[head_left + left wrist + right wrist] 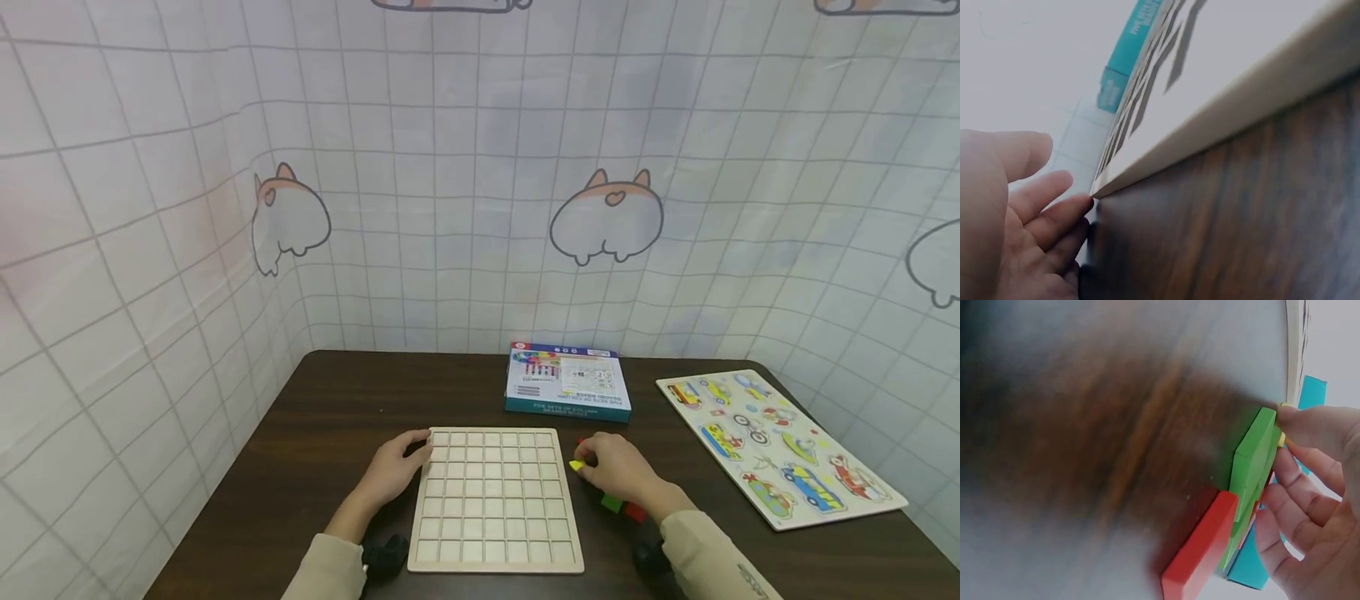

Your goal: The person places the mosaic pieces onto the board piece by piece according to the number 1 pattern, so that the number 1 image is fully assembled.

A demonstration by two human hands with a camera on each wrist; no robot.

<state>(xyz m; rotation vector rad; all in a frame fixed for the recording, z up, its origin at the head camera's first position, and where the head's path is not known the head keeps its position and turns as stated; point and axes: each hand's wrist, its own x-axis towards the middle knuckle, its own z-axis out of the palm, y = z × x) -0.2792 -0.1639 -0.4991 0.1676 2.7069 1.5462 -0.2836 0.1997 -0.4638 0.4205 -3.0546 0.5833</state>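
Note:
A pale wooden grid board [495, 500] lies flat on the dark table. At its upper left edge my left hand [393, 471] rests with relaxed fingers; in the left wrist view, fingertips [1085, 203] reach the board's corner. To the right of the board, my right hand [618, 471] pinches a small yellow block [576, 466] between thumb and fingers. Beneath and beside that hand lie green blocks [1252, 459] and a red block [1200, 550]. Part of another red piece [581, 442] shows behind the fingers. The hand hides some of these blocks.
A blue-and-white box [567, 383] lies behind the board, towards the table's back edge. On the right is a picture puzzle board [780, 450] with vehicles. A grid-patterned curtain [450, 208] hangs around the table [337, 392].

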